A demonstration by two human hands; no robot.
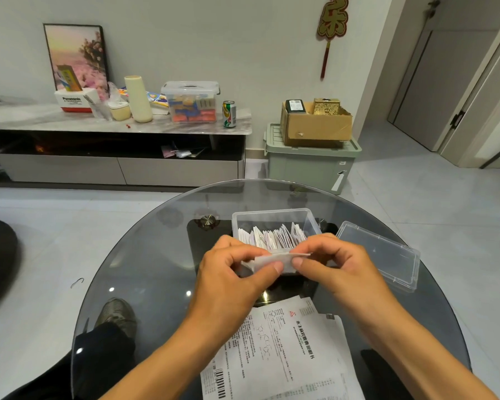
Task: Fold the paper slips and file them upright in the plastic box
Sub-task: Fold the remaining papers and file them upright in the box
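Both hands meet at the centre of the frame over the round glass tabletop point(133, 255), working one paper slip point(272, 259) between them. The left hand point(237, 272) pinches the slip's left part between thumb and curled fingers, and the right hand point(332, 264) pinches its right end the same way, so the slip lies stretched between the two thumbs, seen nearly edge-on. Held like this, taut and off the tabletop, it looks ready for a crease to be pressed; whether a fold is already made cannot be told from this angle.

The plastic box point(272, 216) stands open just behind the hands, toward the upper centre, with its near wall hidden by the fingers. A row of folded slips point(272, 238) already stands upright in it, packed side by side, which suggests the job is well under way. Its clear lid point(387, 255) lies flat to the right of the box, set aside so the opening stays free for filing.

Below the hands, at the bottom centre, unfolded printed sheets point(286, 350) lie in a loose overlapping pile, close by for the next pick.
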